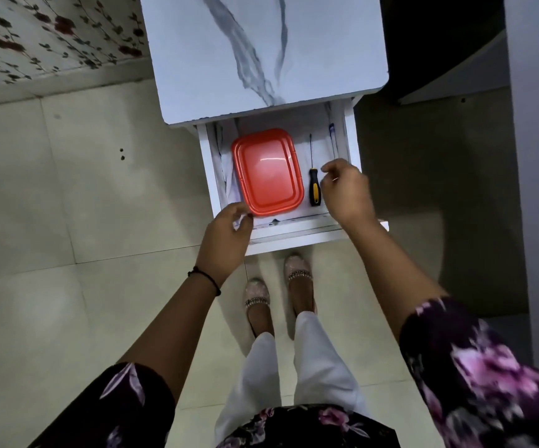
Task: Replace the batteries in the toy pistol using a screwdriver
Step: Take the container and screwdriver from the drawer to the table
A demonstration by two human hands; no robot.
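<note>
Right hand [345, 189] hovers over the right side of the open drawer [294, 234], fingers loosely curled and, as far as the view shows, with nothing between them. The screwdriver [314, 185] lies on the drawer floor just to the left of this hand, in the narrow strip between the hand and the red box [267, 171]. Its long axis runs front to back: the black and yellow handle is at the end nearer the person, and the thin shaft points away toward the back of the drawer. The handle sits level with the knuckles, so the right hand is clearly the nearer one. A short move leftward and down would likely bring the fingers across the handle, at right angles to it.

Left hand [229, 234] is at the near left corner of the red box with fingers bent. A fingertip seems to touch the rim, but I cannot tell whether the hand grips the box or only meets it. The box lies between this hand and the screwdriver.

Neither toy pistol nor batteries are in view; they may be inside the closed box, though that is only a guess. Above the drawer is the marbled table top [261, 53].
</note>
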